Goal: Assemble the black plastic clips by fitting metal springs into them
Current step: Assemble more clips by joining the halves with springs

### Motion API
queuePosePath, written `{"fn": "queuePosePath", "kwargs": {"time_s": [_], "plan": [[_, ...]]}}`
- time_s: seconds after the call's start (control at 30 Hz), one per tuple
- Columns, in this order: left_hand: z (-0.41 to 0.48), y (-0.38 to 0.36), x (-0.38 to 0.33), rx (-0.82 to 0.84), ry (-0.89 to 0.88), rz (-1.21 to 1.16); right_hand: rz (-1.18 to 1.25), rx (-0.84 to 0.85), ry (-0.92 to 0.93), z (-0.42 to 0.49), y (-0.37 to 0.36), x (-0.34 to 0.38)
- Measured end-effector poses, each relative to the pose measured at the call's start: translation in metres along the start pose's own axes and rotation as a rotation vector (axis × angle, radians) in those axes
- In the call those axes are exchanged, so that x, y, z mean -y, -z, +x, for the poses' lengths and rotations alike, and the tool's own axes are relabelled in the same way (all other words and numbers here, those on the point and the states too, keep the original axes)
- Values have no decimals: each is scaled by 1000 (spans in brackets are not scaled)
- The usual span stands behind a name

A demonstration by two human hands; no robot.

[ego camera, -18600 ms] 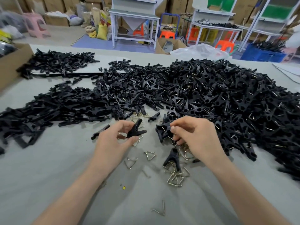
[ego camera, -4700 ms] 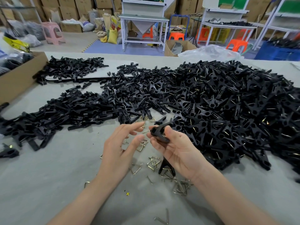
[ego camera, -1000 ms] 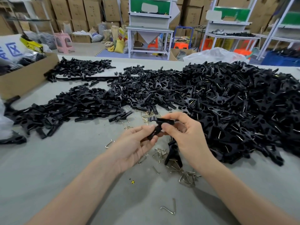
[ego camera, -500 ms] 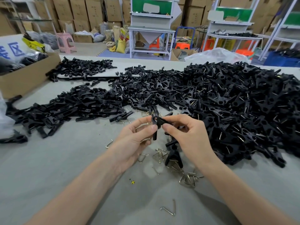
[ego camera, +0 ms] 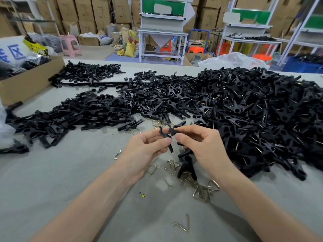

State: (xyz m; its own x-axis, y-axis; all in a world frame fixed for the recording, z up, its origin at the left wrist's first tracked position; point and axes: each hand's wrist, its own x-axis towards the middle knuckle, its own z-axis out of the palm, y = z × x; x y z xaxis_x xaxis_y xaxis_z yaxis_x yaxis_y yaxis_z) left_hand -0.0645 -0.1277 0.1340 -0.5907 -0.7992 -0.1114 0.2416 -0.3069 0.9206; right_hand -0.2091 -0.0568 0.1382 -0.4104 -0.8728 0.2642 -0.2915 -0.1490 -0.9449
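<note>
Black plastic clip (ego camera: pixel 167 131) in the pinch of left hand (ego camera: pixel 145 152) and right hand (ego camera: pixel 202 145).

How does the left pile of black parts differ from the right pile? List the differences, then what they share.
The right pile is larger and heaped higher; the left pile lies low and spread out. Metal wire glints throughout the right pile, while the left pile shows almost none. Right pile pieces look forked or V-shaped; left pile pieces look mostly like straight bars. Both are black plastic on the grey table.
</note>
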Motion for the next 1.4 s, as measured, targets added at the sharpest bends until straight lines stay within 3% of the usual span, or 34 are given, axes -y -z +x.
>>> {"fn": "queuePosePath", "kwargs": {"time_s": [0.63, 0.83, 0.93, 1.03, 1.1, 1.23, 1.4], "plan": [[-1, 4, 3, 60, -84, 136, -187, 96, 36, 1, 6, 2], [-4, 4, 1, 110, -221, 284, -215, 160, 28, 2, 11, 9], [-1, 5, -3, 37, -279, 251, -167, 78, 41, 4, 14, 13], [4, 12, -7, -82, -288, 132, -342, 12, 132, 6, 23, 15], [7, 16, -9, -147, -290, 54, -557, 97, 194, 6, 25, 16], [10, 19, -9, -212, -310, -10, -885, 470, 213, 2, 12, 8], [10, 17, -8, -243, -354, 7, -885, 555, 178, -2, 4, 4]]}}
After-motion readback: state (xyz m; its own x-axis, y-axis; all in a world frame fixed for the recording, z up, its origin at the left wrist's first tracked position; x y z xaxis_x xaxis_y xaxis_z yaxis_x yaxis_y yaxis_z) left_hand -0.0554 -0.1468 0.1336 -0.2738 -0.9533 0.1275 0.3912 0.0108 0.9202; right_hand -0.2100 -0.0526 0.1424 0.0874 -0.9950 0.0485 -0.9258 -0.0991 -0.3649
